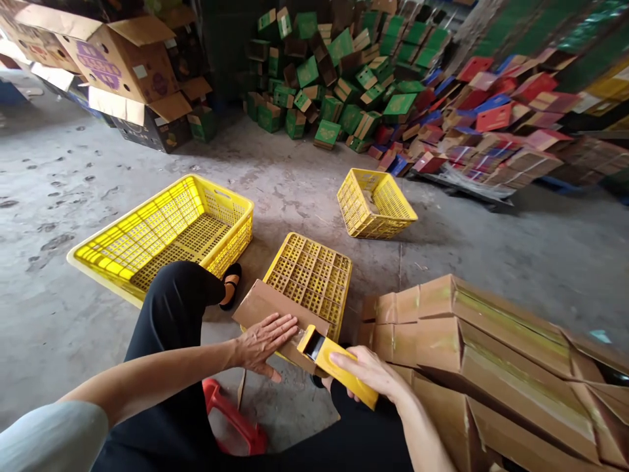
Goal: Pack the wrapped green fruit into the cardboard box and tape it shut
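Cardboard sheet [275, 305], flat and brown, sits on an upturned yellow plastic crate [310, 267]; my left hand [265, 342] is spread over it, right hand [366, 370] gripping a boxy yellow tape dispenser [339, 372]. If that palm slips, I'd bet the dispenser's drag skids it.

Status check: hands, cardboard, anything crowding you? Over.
Left hand spread on cardboard. Right hand gripping yellow tool. Cardboard atop upturned yellow crate. Cartons stacked close on right.
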{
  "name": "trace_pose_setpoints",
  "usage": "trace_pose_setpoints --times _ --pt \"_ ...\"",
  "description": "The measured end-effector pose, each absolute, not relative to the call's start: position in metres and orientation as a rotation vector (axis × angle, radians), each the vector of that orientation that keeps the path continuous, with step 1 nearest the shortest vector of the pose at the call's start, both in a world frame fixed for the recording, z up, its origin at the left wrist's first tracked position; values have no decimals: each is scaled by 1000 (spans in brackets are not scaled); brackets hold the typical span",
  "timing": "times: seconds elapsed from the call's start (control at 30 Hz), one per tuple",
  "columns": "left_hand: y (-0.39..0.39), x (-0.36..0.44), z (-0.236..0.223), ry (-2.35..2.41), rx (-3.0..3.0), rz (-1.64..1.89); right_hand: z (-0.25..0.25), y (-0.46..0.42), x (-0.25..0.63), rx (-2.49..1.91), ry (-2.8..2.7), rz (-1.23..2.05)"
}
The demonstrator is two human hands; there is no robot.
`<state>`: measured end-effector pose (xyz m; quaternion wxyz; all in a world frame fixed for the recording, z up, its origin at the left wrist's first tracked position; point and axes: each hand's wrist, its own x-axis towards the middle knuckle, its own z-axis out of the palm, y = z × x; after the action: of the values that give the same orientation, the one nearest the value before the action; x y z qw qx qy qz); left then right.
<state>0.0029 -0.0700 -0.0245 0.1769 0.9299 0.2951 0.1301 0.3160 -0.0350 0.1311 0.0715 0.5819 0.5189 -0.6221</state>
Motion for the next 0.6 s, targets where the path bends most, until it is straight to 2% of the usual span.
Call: trace_pose_setpoints --times 0.6 --pt "-62 4 -25 837 2604 209 98 -37 347 1705 1640 -1840"
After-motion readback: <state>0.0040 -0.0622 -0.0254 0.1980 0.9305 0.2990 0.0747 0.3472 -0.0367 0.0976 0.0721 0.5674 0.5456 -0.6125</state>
